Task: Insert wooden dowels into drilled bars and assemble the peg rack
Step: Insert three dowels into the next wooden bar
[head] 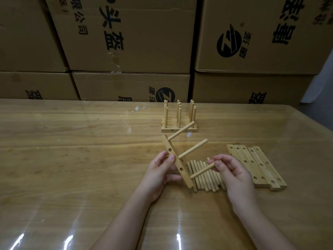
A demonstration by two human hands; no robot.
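Head view: left hand (158, 170) grips the drilled bar (177, 164), two dowels seated, while right hand (230, 170) pinches a third dowel (202, 170), which next needs aligning with a free hole.

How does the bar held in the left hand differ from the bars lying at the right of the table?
The held bar is lifted and tilted in the left hand; the lying bars rest flat on the table. The held bar carries two inserted dowels; the lying bars show only empty holes. Both are pale wood with drilled holes.
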